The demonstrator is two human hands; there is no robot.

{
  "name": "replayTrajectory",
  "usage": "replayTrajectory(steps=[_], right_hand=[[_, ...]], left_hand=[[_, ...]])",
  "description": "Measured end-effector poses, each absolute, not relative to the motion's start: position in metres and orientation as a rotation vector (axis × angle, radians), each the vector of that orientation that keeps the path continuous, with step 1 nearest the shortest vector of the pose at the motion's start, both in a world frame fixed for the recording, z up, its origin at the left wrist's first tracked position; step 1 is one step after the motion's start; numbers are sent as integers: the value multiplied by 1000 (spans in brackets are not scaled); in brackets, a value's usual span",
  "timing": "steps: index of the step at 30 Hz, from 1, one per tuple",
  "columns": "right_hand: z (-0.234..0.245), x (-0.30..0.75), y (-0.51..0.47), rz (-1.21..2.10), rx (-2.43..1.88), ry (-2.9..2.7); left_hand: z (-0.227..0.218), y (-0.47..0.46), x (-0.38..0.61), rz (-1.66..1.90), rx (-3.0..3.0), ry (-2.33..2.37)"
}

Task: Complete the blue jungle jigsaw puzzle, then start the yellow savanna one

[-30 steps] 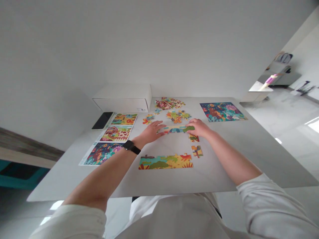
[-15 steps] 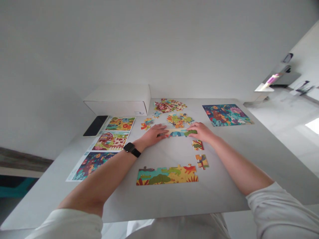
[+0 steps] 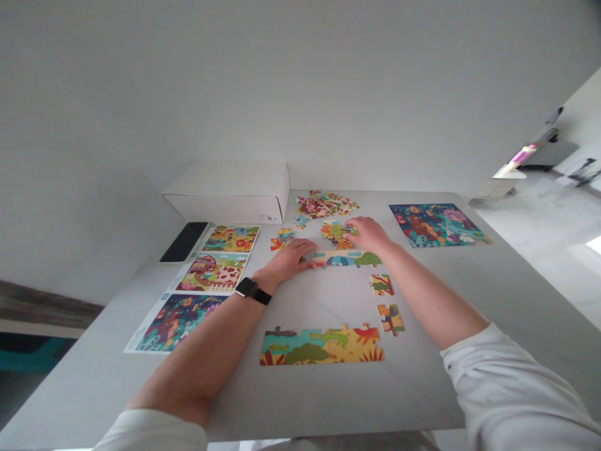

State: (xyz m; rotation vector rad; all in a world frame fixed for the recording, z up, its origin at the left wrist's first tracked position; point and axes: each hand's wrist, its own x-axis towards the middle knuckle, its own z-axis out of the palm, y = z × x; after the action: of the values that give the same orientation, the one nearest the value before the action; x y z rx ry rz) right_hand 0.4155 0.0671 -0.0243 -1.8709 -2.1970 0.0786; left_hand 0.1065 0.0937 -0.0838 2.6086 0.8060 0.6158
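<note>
Okay, from here I see:
- left hand (image 3: 286, 262) flat, fingers together against blue-green cardboard jigsaw strip (image 3: 347, 259)
- right hand (image 3: 369, 233) on loose multicoloured cardboard jigsaw pieces (image 3: 333, 233), can't tell if fingers grip

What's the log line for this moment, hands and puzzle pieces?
Left hand: on puzzle strip | right hand: at pile of puzzle pieces | watch: on left wrist

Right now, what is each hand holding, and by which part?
The left hand rests on the end of the joined puzzle strip, no grip visible; the right hand is on loose puzzle pieces, any hold there hidden.
</note>
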Motion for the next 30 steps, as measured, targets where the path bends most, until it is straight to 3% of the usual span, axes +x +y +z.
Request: replayTrajectory(steps=[16,30], right_hand=[[-11,399,110,198,-1995,-2106],[-17,369,133,701,-1721,-2000]], left_hand=[[-69,92,94,985,2379,1101],[-71,94,95,1067,2281,1161]])
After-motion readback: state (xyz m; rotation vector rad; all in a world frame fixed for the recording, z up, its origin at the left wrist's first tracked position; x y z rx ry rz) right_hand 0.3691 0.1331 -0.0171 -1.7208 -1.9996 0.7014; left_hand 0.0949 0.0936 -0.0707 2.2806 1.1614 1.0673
